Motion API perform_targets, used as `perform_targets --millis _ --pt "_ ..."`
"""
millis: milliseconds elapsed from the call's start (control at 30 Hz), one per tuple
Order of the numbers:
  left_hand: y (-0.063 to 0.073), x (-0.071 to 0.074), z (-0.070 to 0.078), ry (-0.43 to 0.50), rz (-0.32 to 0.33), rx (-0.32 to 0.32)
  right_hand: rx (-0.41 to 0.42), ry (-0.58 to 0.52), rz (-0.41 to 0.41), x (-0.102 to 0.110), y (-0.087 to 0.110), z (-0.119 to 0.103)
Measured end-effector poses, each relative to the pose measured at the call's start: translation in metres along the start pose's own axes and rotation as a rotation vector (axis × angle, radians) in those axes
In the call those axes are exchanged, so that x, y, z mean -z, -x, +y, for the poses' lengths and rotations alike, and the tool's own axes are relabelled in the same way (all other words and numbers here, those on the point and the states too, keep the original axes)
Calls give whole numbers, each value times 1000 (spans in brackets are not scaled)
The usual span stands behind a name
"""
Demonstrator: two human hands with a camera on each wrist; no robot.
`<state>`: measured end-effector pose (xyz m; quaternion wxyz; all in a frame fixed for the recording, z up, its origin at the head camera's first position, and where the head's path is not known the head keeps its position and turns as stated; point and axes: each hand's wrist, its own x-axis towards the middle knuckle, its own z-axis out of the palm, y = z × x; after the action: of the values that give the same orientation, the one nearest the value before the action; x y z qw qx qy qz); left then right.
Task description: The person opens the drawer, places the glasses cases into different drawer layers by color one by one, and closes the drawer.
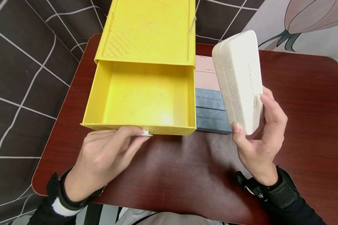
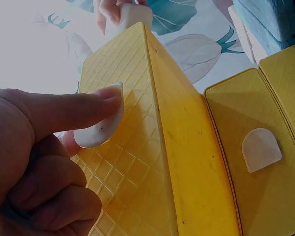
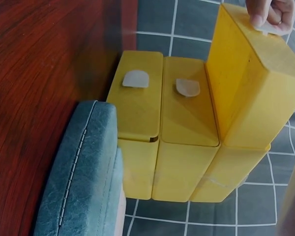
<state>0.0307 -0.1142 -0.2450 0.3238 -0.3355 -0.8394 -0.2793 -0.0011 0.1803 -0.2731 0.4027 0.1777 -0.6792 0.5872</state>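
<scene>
My left hand [image 1: 101, 153] pinches the white pull tab [image 2: 101, 130] on the front of the top yellow drawer [image 1: 146, 93] between thumb and fingers. That drawer stands pulled out, and its inside is bare. Off to its right, my right hand [image 1: 266, 131] grips a cream hard case [image 1: 239, 81] by its lower end, tilted, with faint lettering along one face. The case is held up above the table, partly in front of a stack of boxes. In the right wrist view the left hand [image 3: 273, 12] shows at the pull tab.
The yellow drawer unit [image 1: 149, 31] has two lower drawers [image 3: 187, 108] pushed in. Beside it lie blue-grey hinged cases [image 1: 209, 114] and pink ones [image 1: 204, 76]. All stand on a dark red wooden table [image 1: 304, 125]. A grey tiled wall [image 1: 22, 93] rises at the left.
</scene>
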Motion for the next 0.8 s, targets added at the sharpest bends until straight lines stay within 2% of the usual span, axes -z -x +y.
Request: perform_targets --millis 300,700,800 --pt "2 3 2 22 -48 18 12 5 -2 -1 -1 -1" --pt "8 1 3 33 -14 0 20 14 0 -2 -1 -1" --pt "11 1 2 35 -25 7 23 17 2 -2 -1 -1"
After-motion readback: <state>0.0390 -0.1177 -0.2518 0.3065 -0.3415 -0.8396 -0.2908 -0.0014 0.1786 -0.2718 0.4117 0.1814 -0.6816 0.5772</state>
